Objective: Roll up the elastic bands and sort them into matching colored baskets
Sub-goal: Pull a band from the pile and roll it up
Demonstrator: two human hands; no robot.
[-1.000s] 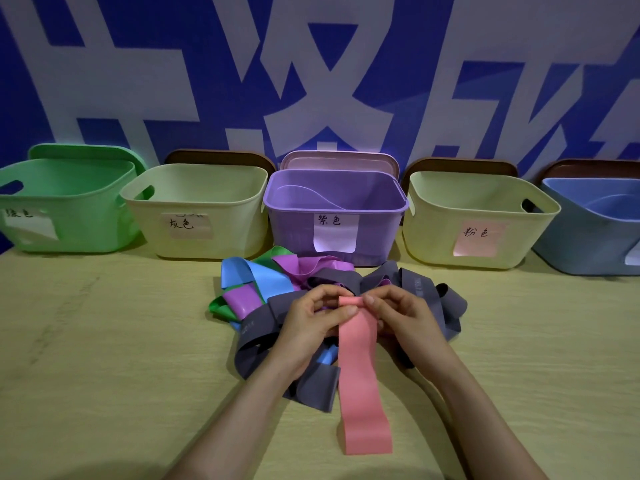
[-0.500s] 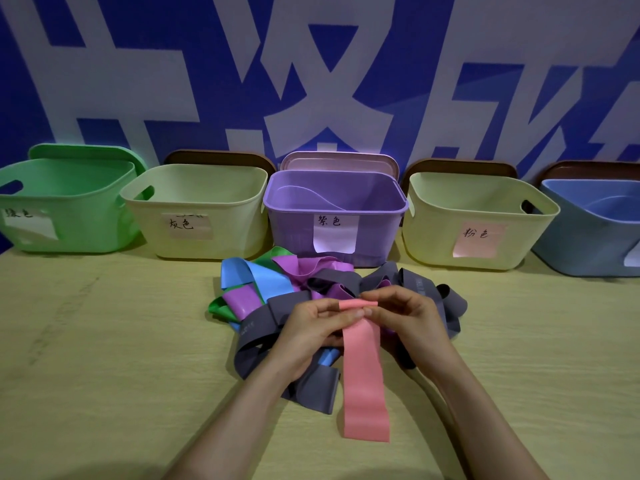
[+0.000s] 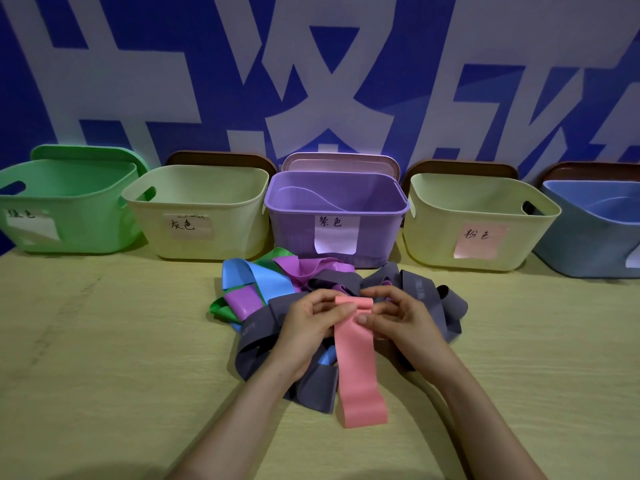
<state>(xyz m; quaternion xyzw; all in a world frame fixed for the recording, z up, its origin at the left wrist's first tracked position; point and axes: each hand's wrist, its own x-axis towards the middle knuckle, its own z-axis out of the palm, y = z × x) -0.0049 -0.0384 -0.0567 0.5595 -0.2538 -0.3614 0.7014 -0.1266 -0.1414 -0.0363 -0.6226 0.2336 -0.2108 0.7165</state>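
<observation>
Head view: green basket (image 3: 69,202), grey-labelled basket (image 3: 225,223), purple basket (image 3: 294,233) holding a faint curved shape (image 3: 311,196), pink-labelled basket (image 3: 433,233), blue basket (image 3: 588,244). My left hand (image 3: 308,327) and right hand (image 3: 405,317) pinch the pink band (image 3: 358,375) at its rolled end, above the band pile (image 3: 258,327).

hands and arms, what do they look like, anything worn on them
The left hand and right hand are bare: no gloves, rings or watch show. The left arm and right arm are bare too, with no sleeves in view.
</observation>
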